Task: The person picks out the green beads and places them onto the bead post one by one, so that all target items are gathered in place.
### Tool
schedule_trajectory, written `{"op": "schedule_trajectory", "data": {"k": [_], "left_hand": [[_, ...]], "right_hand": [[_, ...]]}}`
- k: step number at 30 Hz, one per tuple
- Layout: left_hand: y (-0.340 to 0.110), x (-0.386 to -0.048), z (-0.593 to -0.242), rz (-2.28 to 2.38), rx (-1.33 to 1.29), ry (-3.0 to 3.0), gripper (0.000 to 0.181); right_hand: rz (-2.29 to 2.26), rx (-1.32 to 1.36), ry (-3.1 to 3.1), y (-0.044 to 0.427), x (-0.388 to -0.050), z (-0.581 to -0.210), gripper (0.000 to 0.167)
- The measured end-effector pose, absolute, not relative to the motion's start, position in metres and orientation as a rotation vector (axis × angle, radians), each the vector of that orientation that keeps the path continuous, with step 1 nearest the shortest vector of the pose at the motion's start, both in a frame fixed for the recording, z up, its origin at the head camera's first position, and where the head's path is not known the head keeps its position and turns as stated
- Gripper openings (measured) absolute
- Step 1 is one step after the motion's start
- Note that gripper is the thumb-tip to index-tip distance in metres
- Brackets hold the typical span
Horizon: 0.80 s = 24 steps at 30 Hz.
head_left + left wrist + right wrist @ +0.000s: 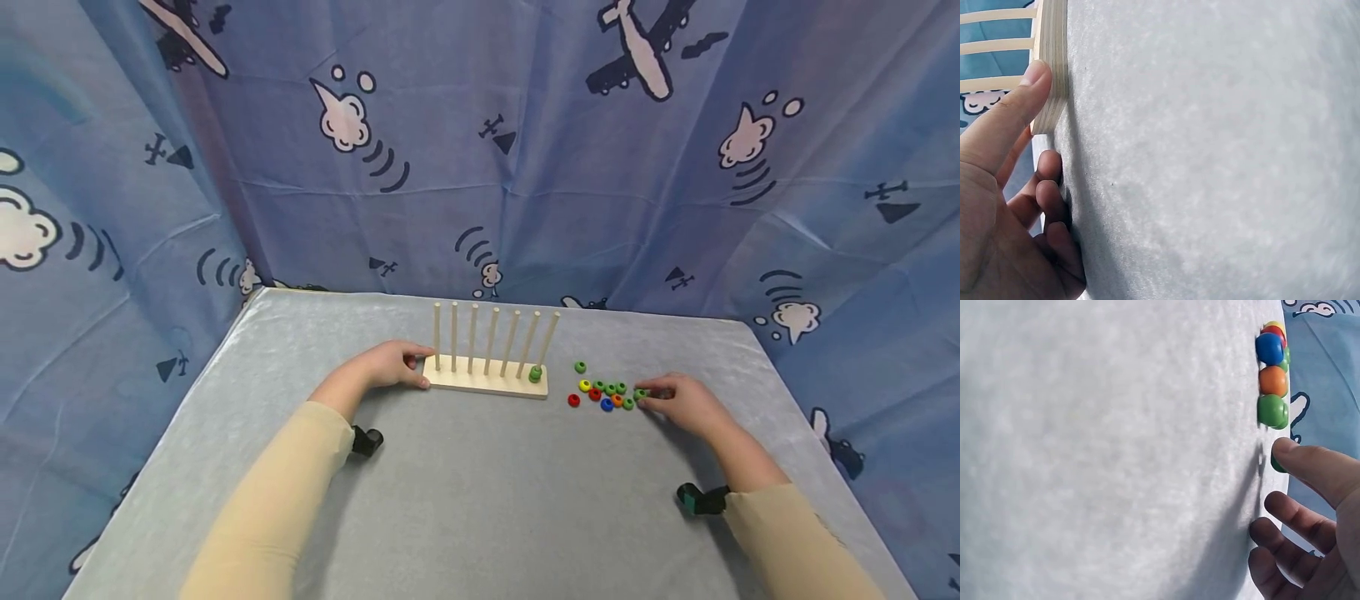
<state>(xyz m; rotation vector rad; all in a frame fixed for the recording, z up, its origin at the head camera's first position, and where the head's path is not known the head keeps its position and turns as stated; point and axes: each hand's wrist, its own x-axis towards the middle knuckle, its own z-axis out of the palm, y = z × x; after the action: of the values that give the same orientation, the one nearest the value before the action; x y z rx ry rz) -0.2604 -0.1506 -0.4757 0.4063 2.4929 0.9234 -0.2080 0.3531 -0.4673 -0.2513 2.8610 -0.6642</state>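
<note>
While the near-left end of the wooden pegboard (480,383) is gripped between the thumb and fingers of the left hand (386,365), a green bead (641,394) is pinched by the thumb and fingers of the right hand (686,404), at the right end of the bead cluster. In the right wrist view that bead is mostly hidden by the thumb. Green beads (536,374), seemingly two, are threaded on the rightmost peg (550,337).

For a sound pick, the bead is best held by its sides so that its hole is left uncovered, and lifted straight up, since another green bead (628,403) is set just beside it and could be knocked rolling. The base is best pressed steady at its end, as the pegs are tall and could be tipped by a sideways knock.

The pegboard and beads are set toward the far side of the bench (480,508), whose back edge is met by the printed cloth (525,192). More room is offered nearer the front, between the forearms; between pegboard and cluster only a narrow gap is left.
</note>
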Motion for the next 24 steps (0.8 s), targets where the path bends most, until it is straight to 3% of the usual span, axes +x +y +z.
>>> {"op": "schedule_trajectory", "data": {"k": [24], "left_hand": [[-0.150,-0.259,-0.473,0.915,0.425,2.493,0.067]], "right_hand": [[-0.697,-0.234,2.949,0.318,-0.199,-0.428,0.036]]}}
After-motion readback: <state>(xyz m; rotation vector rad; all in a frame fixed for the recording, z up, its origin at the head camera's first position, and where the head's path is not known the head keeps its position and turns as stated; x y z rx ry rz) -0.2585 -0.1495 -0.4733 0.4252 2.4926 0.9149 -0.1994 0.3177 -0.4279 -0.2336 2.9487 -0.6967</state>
